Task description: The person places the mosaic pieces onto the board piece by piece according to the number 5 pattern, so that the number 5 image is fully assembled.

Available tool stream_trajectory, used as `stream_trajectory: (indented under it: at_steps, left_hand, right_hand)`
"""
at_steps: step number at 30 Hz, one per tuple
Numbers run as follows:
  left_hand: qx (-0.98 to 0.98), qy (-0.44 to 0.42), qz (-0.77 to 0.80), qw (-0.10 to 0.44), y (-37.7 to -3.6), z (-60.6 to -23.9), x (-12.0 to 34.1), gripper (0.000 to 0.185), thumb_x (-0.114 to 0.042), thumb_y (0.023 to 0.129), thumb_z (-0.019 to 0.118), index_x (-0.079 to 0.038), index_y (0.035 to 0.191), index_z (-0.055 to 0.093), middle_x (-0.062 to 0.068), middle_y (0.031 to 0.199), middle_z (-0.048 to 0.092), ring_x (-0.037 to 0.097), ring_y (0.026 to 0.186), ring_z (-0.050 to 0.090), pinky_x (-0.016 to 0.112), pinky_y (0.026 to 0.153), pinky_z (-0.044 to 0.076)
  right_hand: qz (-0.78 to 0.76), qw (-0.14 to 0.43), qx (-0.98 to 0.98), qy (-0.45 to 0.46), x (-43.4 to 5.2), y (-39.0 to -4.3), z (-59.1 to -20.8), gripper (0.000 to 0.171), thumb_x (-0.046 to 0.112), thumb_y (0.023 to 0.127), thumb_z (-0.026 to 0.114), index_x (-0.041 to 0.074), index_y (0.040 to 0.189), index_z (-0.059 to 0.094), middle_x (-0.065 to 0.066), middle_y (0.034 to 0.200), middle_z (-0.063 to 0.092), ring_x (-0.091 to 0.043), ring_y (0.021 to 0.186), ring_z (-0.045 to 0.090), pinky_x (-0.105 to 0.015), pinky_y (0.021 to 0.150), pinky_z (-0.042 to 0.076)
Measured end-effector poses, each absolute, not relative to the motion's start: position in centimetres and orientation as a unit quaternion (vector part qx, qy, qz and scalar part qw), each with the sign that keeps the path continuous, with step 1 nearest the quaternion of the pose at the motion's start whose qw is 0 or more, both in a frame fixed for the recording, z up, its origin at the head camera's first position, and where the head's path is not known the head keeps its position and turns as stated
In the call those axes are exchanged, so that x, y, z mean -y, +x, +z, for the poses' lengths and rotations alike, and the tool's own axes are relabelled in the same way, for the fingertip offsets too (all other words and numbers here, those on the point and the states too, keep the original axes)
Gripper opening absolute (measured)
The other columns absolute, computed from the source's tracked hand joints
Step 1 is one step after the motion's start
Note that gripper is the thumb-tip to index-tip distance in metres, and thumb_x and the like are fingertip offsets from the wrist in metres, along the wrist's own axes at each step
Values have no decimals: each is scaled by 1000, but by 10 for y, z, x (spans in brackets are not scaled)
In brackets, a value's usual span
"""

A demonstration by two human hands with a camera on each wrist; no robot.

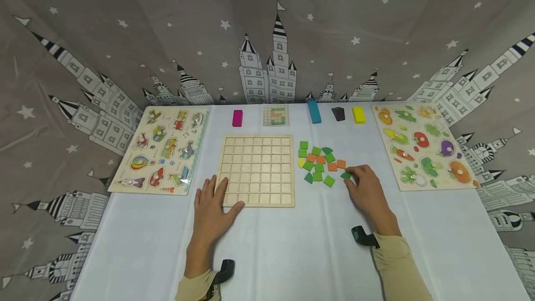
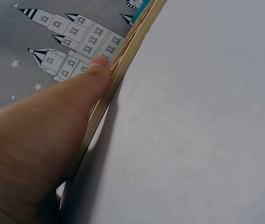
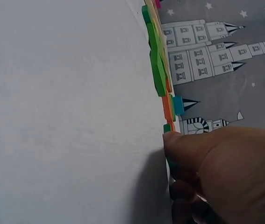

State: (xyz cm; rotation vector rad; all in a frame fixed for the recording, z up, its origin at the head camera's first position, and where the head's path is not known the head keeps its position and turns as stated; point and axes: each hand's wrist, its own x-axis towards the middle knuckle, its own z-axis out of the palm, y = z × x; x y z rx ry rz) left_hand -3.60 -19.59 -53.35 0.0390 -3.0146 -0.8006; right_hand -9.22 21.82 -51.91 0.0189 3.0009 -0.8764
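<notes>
A wooden grid board [image 1: 259, 171] with empty square cells lies in the middle of the white table. My left hand [image 1: 223, 195] rests flat on its near left corner with the fingers straight; the left wrist view shows the thumb [image 2: 95, 74] against the board's edge [image 2: 127, 51]. To the right of the board lies a loose pile of green and orange tiles [image 1: 319, 164]. My right hand [image 1: 351, 180] is at the pile's near right edge and pinches one green tile [image 1: 346, 175] between thumb and fingers. The right wrist view shows that hand [image 3: 169, 140] at the tile [image 3: 167, 127].
A vehicle peg puzzle [image 1: 160, 150] lies at the left, a fruit and vegetable peg puzzle [image 1: 424, 145] at the right. Along the back edge stand a magenta block [image 1: 237, 118], a pattern card [image 1: 276, 115], and blue [image 1: 314, 111], dark [image 1: 338, 114] and yellow [image 1: 358, 114] blocks. A castle-print curtain surrounds the table.
</notes>
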Motion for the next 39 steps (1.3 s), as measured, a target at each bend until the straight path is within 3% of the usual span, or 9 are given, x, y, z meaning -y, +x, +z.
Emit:
stream_trajectory:
  at_steps: [7, 18, 26, 33, 39]
  left_hand:
    - [967, 6, -254, 10, -36, -534, 194, 95, -63, 80, 75, -13, 155, 43, 24, 166, 24, 46, 157, 12, 66, 125, 5]
    - [969, 18, -246, -13, -40, -532, 191, 101, -69, 78, 74, -15, 156, 40, 23, 168, 20, 43, 158, 8, 65, 126, 2]
    - [968, 31, -249, -16, -40, -529, 188, 101, -68, 78, 75, -12, 154, 39, 23, 168, 20, 43, 158, 7, 66, 126, 1]
    - [969, 39, -244, -22, -39, -529, 188, 101, -67, 78, 76, -10, 154, 38, 23, 167, 20, 43, 158, 7, 66, 126, 0]
    - [969, 37, -243, -18, -38, -532, 189, 101, -67, 78, 75, -9, 153, 39, 24, 167, 21, 43, 158, 7, 67, 126, 1]
  right_hand:
    - [-269, 22, -962, -39, -222, -95, -516, 28, 12, 98, 67, -1, 123, 65, -21, 122, 59, -35, 105, 60, -53, 93, 52]
    - [-282, 39, -951, -122, -176, -114, -496, 27, 16, 100, 66, 4, 123, 65, -14, 117, 58, -27, 100, 58, -45, 89, 53]
    - [-296, 66, -928, -215, -105, -144, -489, 25, 24, 101, 65, 11, 123, 67, -7, 119, 60, -22, 106, 60, -41, 95, 54]
    - [-290, 92, -908, -290, -45, -173, -486, 28, 26, 104, 60, 11, 127, 66, -6, 125, 59, -23, 119, 59, -41, 109, 50]
    - [-274, 99, -903, -315, -11, -198, -492, 31, 27, 105, 57, 10, 130, 65, -7, 128, 59, -22, 120, 59, -38, 110, 50]
